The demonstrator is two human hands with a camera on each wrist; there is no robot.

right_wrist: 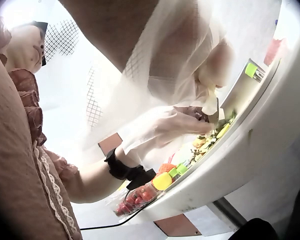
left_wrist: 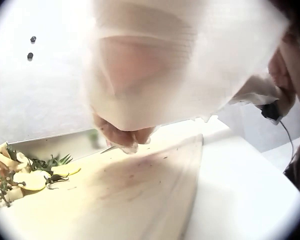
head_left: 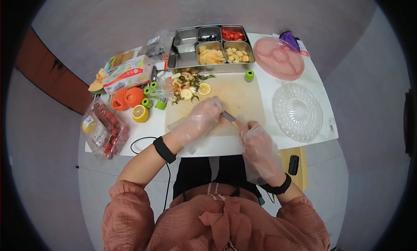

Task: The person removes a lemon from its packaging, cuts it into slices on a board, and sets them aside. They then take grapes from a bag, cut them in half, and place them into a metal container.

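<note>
Over the cutting board (head_left: 256,105), a knife (head_left: 228,117) spans the short gap between my two hands, its grey blade slanting down to the right. My left hand (head_left: 203,114), in a clear plastic glove, grips its upper end with curled fingers. At the lower end, the gloved fingers of my right hand (head_left: 259,147) bunch together and pinch it. I cannot tell which hand has the handle, as the gloves cover it. Lemon slices (head_left: 204,89) and a heap of fruit peelings (head_left: 184,82) lie at the board's far left.
A steel tray (head_left: 195,68) with compartments of cut fruit stands behind the board. To the right lie a pink divided platter (head_left: 299,68) and a clear lid (head_left: 298,112). Left are a halved lemon (head_left: 140,114), orange foam nets (head_left: 134,96), a tissue pack (head_left: 127,75) and boxed strawberries (head_left: 114,131).
</note>
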